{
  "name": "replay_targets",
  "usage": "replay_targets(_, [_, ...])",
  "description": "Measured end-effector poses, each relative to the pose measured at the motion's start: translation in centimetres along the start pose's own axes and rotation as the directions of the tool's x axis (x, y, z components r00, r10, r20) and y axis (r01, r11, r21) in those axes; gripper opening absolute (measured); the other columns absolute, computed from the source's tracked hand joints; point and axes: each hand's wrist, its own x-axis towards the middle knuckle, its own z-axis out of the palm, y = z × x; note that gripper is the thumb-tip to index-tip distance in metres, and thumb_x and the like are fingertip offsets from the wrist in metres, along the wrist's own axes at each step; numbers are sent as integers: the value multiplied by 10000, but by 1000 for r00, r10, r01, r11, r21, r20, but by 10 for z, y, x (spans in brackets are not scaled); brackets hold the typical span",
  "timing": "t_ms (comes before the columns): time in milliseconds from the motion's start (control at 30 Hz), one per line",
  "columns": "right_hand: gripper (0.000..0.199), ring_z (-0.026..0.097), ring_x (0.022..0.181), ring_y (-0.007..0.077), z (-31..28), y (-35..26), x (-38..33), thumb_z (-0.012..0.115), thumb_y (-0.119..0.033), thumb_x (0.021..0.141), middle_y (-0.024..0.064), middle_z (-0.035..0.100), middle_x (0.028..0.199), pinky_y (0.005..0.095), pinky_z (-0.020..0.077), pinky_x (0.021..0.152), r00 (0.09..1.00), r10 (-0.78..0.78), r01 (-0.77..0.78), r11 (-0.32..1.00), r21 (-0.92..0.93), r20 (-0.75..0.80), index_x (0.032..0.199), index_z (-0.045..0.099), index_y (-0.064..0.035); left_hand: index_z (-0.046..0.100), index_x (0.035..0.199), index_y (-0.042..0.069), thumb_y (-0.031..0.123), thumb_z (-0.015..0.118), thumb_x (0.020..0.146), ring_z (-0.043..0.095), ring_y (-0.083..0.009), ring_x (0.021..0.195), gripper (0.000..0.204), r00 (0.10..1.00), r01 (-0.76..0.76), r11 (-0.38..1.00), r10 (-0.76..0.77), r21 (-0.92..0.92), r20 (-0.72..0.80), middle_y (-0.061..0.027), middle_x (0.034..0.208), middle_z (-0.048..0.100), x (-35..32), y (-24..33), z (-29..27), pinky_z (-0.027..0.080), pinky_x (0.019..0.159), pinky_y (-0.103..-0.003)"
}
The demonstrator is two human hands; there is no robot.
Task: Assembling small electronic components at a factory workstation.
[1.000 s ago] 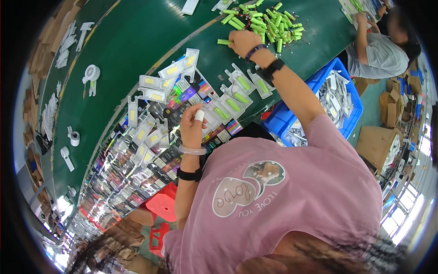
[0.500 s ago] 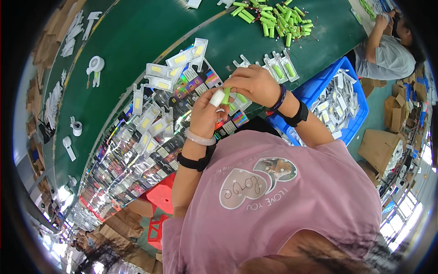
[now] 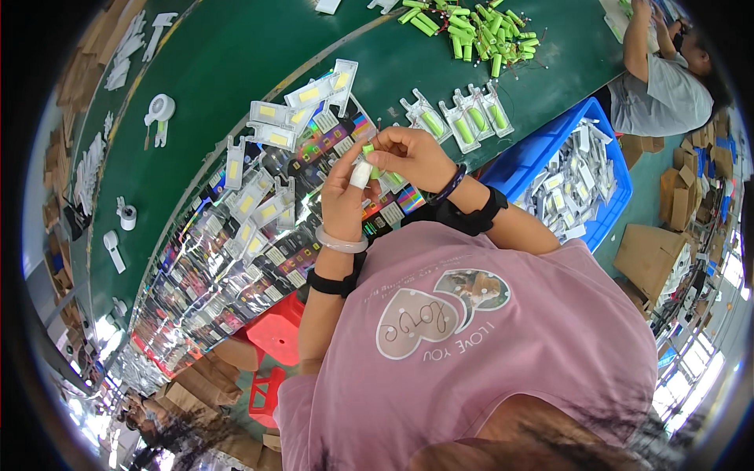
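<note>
A green cylindrical battery cell [image 3: 369,148] is pinched between my two hands, with a thin wire sticking up at its end. My left hand [image 3: 341,206] has its fingers closed around the cell's left side; a white wrapping [image 3: 360,174] covers one of its digits. From the right, my right hand [image 3: 418,157] grips the cell with thumb and bent fingers. Part of a pale plastic housing [image 3: 390,183] shows just below the fingers; whether it is held or lying there I cannot tell. Beyond my right hand, several clear housings [image 3: 428,116] carry green cells.
A pile of wired green cells [image 3: 491,35] lies at the back. Housings with yellow panels [image 3: 271,135] cover a shiny printed sheet [image 3: 228,271] at left. A blue crate [image 3: 542,149] full of white parts stands right. A co-worker [image 3: 660,94] sits at far right, beyond it.
Both hands have shifted slightly left, the right hand also down, uncovering a housing with a green cell behind it. The co-worker's arms have risen.
</note>
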Motion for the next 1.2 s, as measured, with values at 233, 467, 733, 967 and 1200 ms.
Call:
replay_targets(233, [197, 538, 554, 115, 5, 7, 1, 698, -182, 809, 49, 584, 646, 259, 425, 529, 995, -93, 102, 910, -401, 41, 846, 595, -18, 439, 1322, 57, 107, 492, 923, 628, -174, 805, 405, 990, 62, 963, -26, 261, -141, -139, 1072, 608, -5, 6, -30, 510, 557, -239])
replay_targets(467, [204, 623, 627, 292, 23, 29, 7, 681, -237, 757, 109, 630, 687, 378, 473, 551, 982, -136, 188, 737, -649, 130, 795, 593, -57, 535, 1206, 38, 109, 511, 923, 622, -156, 799, 293, 976, 127, 988, -108, 91, -188, -121, 1062, 610, -10, -10, -52, 519, 564, -234])
replay_targets(733, [212, 639, 684, 326, 36, 46, 15, 653, -245, 753, 115, 638, 700, 431, 497, 587, 992, 8, 108, 457, -883, 126, 845, 570, -72, 566, 1155, 24, 86, 510, 918, 620, -141, 769, 250, 976, 91, 993, -72, 81, -206, -95, 995, 609, -9, -10, -51, 504, 524, -205])
replay_targets(967, [246, 665, 683, 315, 45, 32, 15, 662, -201, 740, 152, 658, 727, 428, 513, 569, 990, 65, 90, 365, -927, 121, 901, 577, -34, 564, 1147, 20, 80, 497, 923, 617, -152, 763, 242, 973, 109, 991, -89, 83, -212, -105, 997, 603, -3, -7, -48, 499, 510, -221])
replay_targets(1200, [290, 626, 618, 288, 18, 13, 14, 657, -396, 778, 76, 622, 659, 393, 481, 540, 990, -86, 142, 514, -846, 114, 721, 593, -118, 567, 1154, 27, 92, 507, 921, 610, -146, 773, 249, 975, 95, 990, -70, 106, -212, -100, 1022, 600, -5, -6, -58, 495, 555, -229])
